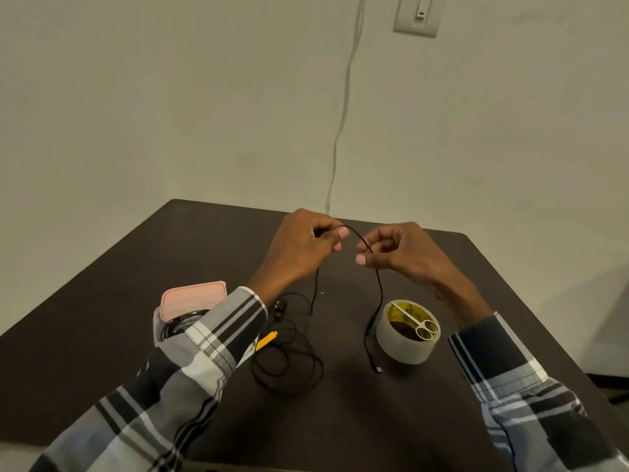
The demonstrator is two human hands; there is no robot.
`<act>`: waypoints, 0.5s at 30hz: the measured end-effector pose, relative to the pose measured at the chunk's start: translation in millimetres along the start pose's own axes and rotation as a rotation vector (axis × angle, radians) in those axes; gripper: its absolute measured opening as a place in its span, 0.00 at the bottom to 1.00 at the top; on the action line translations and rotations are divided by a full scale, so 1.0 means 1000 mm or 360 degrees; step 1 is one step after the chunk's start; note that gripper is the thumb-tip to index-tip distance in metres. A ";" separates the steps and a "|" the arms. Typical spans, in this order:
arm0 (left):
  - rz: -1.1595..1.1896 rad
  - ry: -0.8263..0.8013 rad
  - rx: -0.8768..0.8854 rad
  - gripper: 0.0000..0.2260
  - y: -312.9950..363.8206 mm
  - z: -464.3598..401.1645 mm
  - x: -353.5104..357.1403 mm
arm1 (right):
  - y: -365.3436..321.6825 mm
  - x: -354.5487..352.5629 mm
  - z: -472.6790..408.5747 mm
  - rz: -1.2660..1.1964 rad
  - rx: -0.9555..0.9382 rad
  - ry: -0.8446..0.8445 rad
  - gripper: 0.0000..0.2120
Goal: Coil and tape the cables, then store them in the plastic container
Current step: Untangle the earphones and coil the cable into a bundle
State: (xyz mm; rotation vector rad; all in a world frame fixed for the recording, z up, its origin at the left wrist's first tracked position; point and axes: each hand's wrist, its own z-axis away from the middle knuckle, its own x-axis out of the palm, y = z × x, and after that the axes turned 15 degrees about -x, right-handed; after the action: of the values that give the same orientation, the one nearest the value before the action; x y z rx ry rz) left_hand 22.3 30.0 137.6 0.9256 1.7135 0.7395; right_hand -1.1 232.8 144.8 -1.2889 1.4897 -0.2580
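Above the tape roll (pixel 406 333), left hand (pixel 299 247) and right hand (pixel 396 248) pinch the black cable (pixel 357 237) between curled fingers, its ends hanging down

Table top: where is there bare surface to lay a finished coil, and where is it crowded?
Bare table lies right of and behind the tape roll, and along the far left edge beyond the plastic container. The near edge between the sleeves is bare too. It is crowded between container and roll, where the black cable lies loose.
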 end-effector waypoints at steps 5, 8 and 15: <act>0.0076 0.0086 -0.0045 0.09 0.006 0.001 0.000 | 0.026 0.008 0.015 0.0566 0.0254 -0.0489 0.18; 0.0108 0.0120 -0.0076 0.08 0.009 0.003 0.004 | 0.030 0.010 0.024 0.0793 0.0428 -0.0711 0.31; 0.0223 0.0224 -0.0150 0.08 0.007 0.000 0.005 | 0.040 0.009 0.036 0.1052 0.0651 -0.0796 0.37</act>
State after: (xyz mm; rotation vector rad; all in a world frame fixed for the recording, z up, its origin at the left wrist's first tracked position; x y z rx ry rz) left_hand 23.3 37.9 140.9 0.9541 1.7321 0.9901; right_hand 7.1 257.9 96.9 -0.4420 1.2578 0.1810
